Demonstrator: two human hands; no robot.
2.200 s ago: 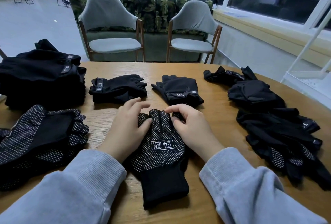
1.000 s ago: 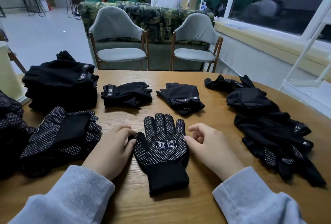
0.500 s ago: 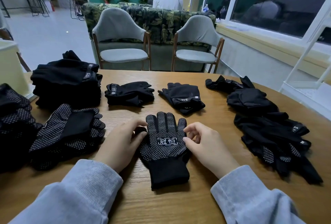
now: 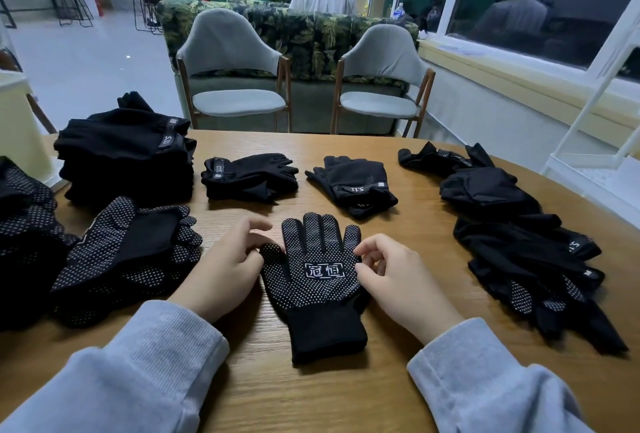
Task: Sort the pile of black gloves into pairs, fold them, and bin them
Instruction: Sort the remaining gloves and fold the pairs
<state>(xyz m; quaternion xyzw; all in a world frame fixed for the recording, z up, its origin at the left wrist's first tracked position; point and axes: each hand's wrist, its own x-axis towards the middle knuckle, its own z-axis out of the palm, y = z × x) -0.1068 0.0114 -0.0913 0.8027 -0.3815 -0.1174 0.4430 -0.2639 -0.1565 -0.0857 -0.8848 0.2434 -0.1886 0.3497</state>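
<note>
Black knit glove with white grip dots (image 4: 317, 277) lies flat, palm up, on the round wooden table (image 4: 408, 232), one hand at each side.
Left hand (image 4: 225, 266) rests at the glove's thumb edge, fingers loosely curled, touching it; right hand (image 4: 398, 277) sits at the opposite edge, fingers curled, whether it pinches cloth is unclear. Left of the glove: folded dotted gloves (image 4: 128, 252). Beyond it: two folded plain black pairs (image 4: 249, 176) (image 4: 356, 183). Right of it: unsorted black glove pile (image 4: 519, 242).
</note>
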